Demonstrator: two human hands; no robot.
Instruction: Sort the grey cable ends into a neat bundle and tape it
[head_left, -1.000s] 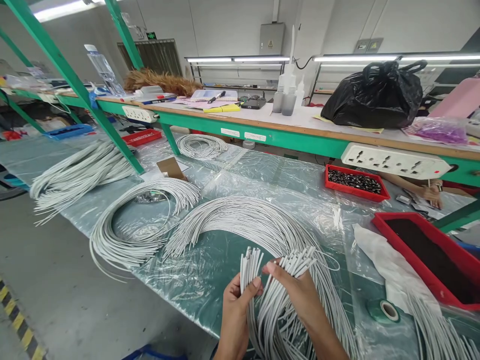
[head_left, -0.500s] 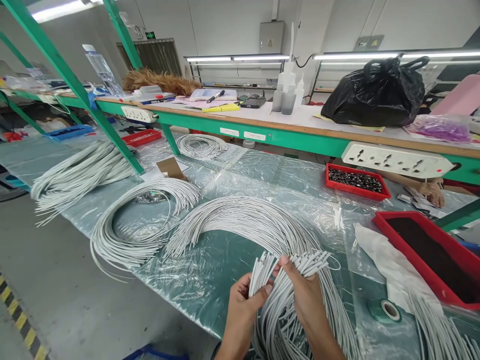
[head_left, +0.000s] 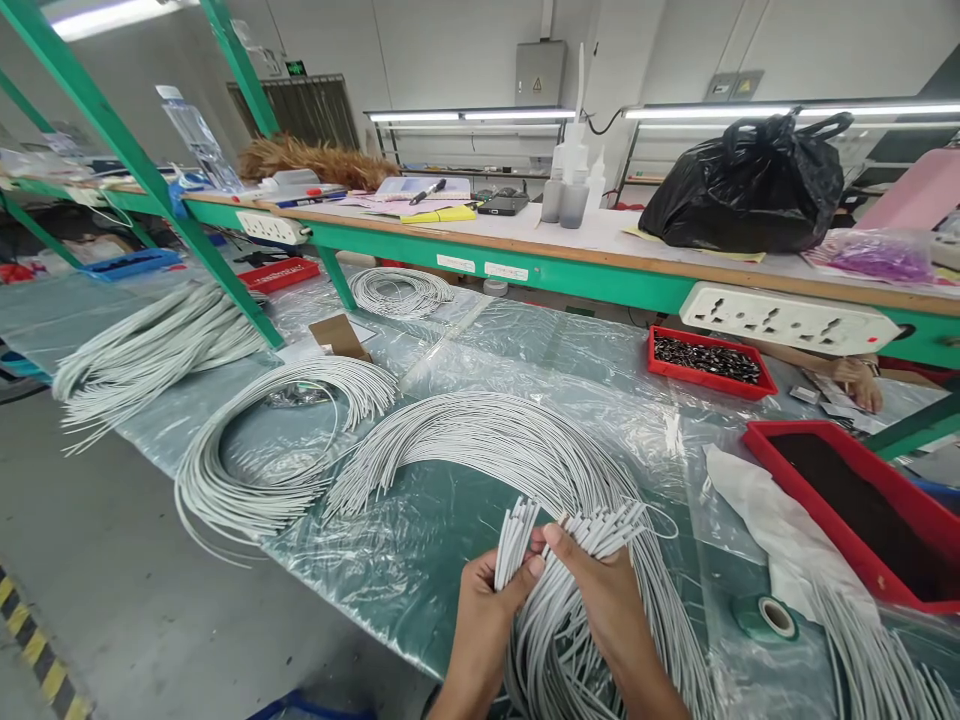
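Observation:
A big arc of grey-white cable lengths point(head_left: 480, 430) lies on the plastic-covered green bench point(head_left: 420, 560), its near ends gathered at the front edge. My left hand point(head_left: 484, 615) is closed on a small bunch of cable ends point(head_left: 512, 535), thumb pressed on them. My right hand point(head_left: 604, 600) lies over the rest of the bundle, fingers curled round a fan of cable ends point(head_left: 604, 530). The two hands touch at the thumbs.
More cable coils lie at left point(head_left: 247, 460), far left point(head_left: 150, 345) and back point(head_left: 394, 292). Red trays point(head_left: 709, 360) point(head_left: 862, 500), a green tape roll point(head_left: 765, 618) and white cloth point(head_left: 772, 530) sit right. A shelf carries a power strip point(head_left: 787, 318) and black bag point(head_left: 750, 185). Another person's hand point(head_left: 855, 378) rests far right.
The bunch in my left hand has tilted right and come against the fan in my right hand. Both hands have drawn closer together.

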